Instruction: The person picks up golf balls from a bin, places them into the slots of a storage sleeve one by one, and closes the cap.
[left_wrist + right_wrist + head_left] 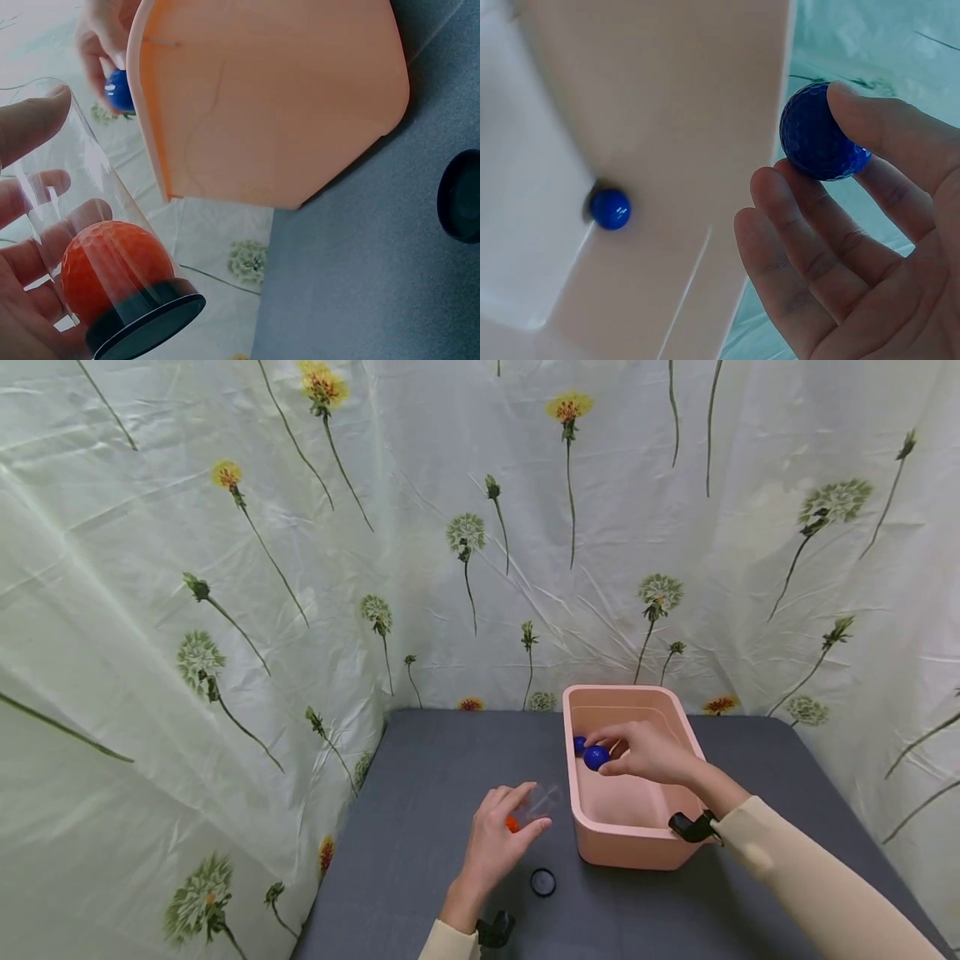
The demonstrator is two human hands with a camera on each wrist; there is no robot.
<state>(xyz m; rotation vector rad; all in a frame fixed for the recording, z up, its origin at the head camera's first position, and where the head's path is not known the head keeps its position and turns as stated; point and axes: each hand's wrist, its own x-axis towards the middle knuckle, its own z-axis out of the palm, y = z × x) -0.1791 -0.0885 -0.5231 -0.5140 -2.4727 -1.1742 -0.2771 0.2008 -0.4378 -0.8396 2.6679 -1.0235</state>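
A clear plastic tube with a black cap at its lower end is gripped by my left hand. An orange golf ball sits inside the tube against that cap. My right hand pinches a blue golf ball between thumb and fingers, over the left side of the pink bin. A second blue ball lies at the bottom of the bin, in a corner. The tube's upper end, near my left thumb, appears uncapped.
A loose black cap lies on the dark grey table, left of the bin and near my left wrist. Behind the table hangs a flower-printed curtain. The bin's walls rise around the second ball.
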